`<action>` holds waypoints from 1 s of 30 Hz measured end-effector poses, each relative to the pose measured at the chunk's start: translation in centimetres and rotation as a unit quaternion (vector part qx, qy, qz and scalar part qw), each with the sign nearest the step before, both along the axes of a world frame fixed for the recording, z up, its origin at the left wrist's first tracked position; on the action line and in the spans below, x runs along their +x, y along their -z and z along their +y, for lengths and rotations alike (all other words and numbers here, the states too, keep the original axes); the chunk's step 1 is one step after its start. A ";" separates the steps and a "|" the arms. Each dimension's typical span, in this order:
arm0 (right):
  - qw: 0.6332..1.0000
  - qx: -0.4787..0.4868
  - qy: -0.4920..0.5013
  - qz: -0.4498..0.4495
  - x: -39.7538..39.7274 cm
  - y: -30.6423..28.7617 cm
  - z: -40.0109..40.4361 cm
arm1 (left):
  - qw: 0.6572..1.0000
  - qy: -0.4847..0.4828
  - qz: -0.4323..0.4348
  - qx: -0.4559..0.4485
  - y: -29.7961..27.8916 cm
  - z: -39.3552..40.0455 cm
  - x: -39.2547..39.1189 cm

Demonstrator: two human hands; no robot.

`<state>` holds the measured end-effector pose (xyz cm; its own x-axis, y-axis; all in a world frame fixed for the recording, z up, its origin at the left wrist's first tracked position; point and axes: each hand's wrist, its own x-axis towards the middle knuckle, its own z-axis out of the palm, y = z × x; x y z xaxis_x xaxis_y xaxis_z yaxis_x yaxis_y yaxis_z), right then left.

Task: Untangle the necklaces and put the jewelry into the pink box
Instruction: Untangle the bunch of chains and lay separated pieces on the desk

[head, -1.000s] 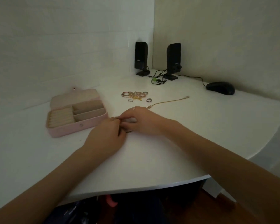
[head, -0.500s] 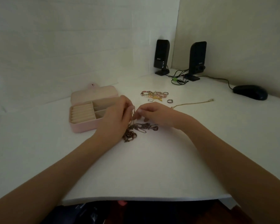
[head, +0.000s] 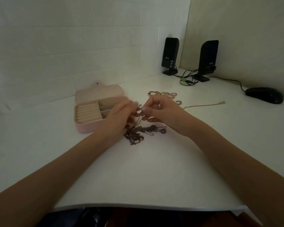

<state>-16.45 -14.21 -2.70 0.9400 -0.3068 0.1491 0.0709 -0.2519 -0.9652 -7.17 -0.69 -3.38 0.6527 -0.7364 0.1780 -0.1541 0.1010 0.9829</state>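
While 2 hands (head: 143, 112) pinch chains (head: 143, 133), 1 pink box (head: 88, 112) sits w/ 2 speakers (head: 170, 56).

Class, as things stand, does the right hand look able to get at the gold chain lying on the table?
Probably yes: the gold chain lies just beyond the right hand with nothing between, though its fingers pinch the tangled necklaces.

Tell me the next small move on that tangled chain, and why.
Probably draw the hands slowly apart. The left hand and right hand pinch a strand raised between them, while the tangled necklaces lie bunched on the table below, beside the open pink box.
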 end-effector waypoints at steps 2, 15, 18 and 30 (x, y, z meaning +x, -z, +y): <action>0.997 0.072 0.010 -0.008 -0.2 0.0 -0.5 | 0.999 0.029 0.027 -0.011 -0.4 0.1 0.0; 0.989 0.113 -0.082 0.044 -0.6 -0.6 0.9 | 0.993 0.069 0.064 -0.069 -0.4 0.3 0.8; 0.988 0.117 -0.077 0.060 -0.8 -1.1 0.6 | 0.996 0.069 0.026 -0.052 -0.1 0.2 0.7; 0.955 -0.286 -0.035 0.075 -0.7 0.4 2.3 | 0.994 -0.077 -0.061 -0.054 0.3 0.2 0.7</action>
